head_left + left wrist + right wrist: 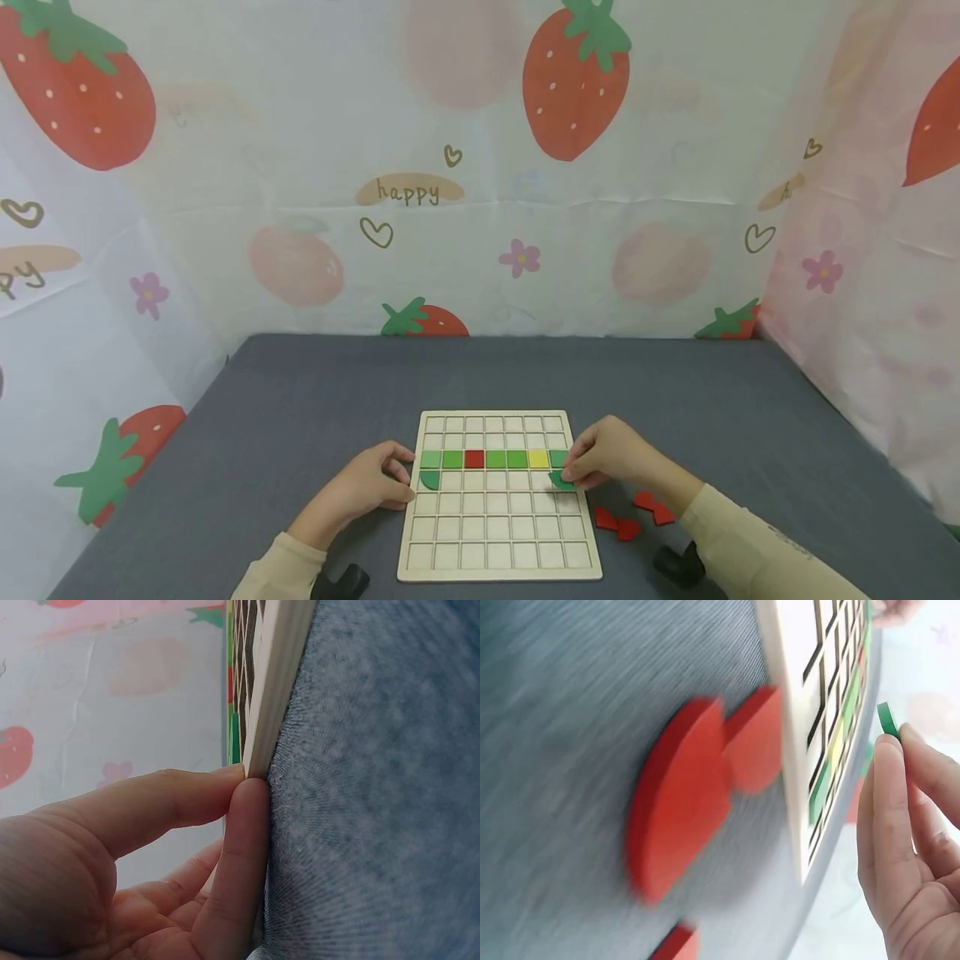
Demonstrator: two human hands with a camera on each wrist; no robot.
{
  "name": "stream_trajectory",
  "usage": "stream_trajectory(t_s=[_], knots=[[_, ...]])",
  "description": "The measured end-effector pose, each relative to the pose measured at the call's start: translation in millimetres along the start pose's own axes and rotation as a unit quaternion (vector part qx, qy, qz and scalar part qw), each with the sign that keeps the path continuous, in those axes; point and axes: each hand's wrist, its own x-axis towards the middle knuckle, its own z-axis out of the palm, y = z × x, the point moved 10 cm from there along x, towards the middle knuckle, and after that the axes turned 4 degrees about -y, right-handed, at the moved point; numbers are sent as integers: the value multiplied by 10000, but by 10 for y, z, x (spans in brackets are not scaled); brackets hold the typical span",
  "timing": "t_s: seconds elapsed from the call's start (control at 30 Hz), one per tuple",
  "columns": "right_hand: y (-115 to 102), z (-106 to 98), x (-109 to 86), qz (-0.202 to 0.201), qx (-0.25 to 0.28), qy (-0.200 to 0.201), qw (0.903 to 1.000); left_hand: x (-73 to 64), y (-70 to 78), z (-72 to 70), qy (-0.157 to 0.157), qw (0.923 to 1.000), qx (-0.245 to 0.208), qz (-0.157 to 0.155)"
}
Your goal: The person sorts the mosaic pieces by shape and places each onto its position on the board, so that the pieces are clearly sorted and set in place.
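A pale wooden grid board (pixel 498 528) lies on the dark cloth. One row of it holds green, red and yellow square tiles (pixel 474 459). Below that row's left end sits a dark green quarter-round piece (pixel 430 480). My left hand (pixel 367 479) pinches the board's left edge, thumb and index fingertip meeting there in the left wrist view. With thumb and fingers, my right hand (pixel 611 454) holds another green quarter-round piece (pixel 559 481) over the board's right side, under the tile row. In the right wrist view that green piece (pixel 887 718) shows edge-on, raised above the board.
Several red curved pieces (pixel 627 529) lie on the cloth right of the board, below my right forearm. The dark grey cloth (pixel 300 400) covers the table. Strawberry-print curtains (pixel 480 275) stand behind and at both sides.
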Motion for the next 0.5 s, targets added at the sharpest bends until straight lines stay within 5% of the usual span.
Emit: stream_trajectory(t_s=[0.5], knots=[[-365,492,329,-327,217,-300,9988,-14,10,18,-165,9999,-16,-5]])
